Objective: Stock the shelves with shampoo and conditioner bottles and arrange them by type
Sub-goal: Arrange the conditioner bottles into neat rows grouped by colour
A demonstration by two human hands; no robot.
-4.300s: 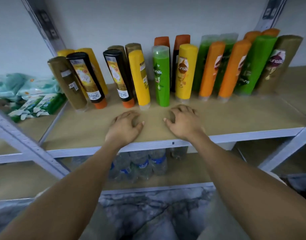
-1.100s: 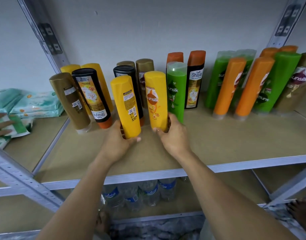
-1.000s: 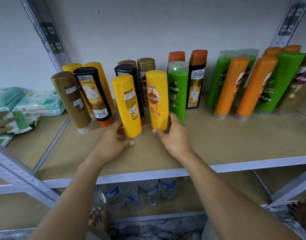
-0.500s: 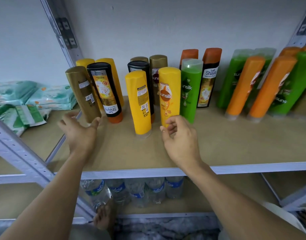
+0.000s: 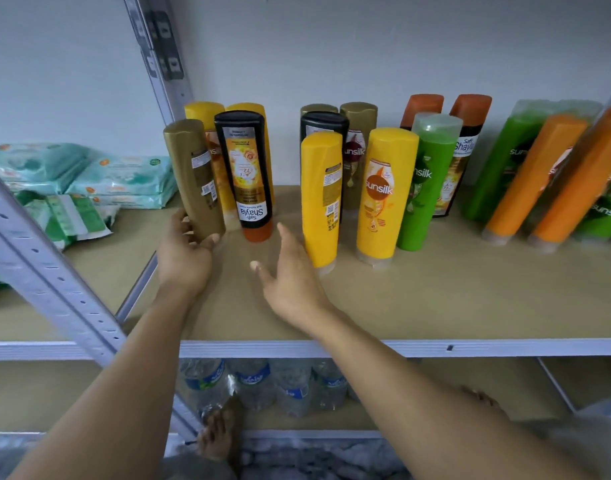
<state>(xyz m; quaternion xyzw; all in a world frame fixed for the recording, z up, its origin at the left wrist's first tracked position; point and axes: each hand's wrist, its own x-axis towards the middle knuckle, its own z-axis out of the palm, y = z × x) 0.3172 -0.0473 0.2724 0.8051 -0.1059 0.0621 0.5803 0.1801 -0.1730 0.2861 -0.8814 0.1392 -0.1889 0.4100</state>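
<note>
Gold-brown plastic marks the bottle in hand: the gold bottle [image 5: 193, 174] stands left of centre in the frame, at the near left corner of the shelf [image 5: 435, 299], just beside the black Shayla bottle [image 5: 245, 168]. The left hand [image 5: 184, 258] grips its lower end, fingers [image 5: 179, 216] curled round one side and the thumb round the other, a hold low on the body that probably suits sliding or turning it into line. The right hand [image 5: 290, 278] hovers mid-frame with its fingers spread and holding nothing, in the gap between the black Shayla bottle and the plain yellow bottle [image 5: 321, 195]. The yellow Sunsilk bottle [image 5: 383, 192] stands beside the plain one, apparently paired by colour, with the green bottle [image 5: 425, 181] next and the orange bottles [image 5: 536, 174] grouped toward the right edge. Wipe packs [image 5: 117, 178] lie at the left, behind the grey post [image 5: 51, 271]; water bottles [image 5: 255, 386] sit on the lower shelf.

Not resolved: whether the gold bottle's base rests on the shelf, since the left hand covers it; whether the right hand touches the plain yellow bottle; the gold bottle's front label, which faces away. Rear-row bottles show little but their tops, and the rightmost bottles are cut by the frame.
</note>
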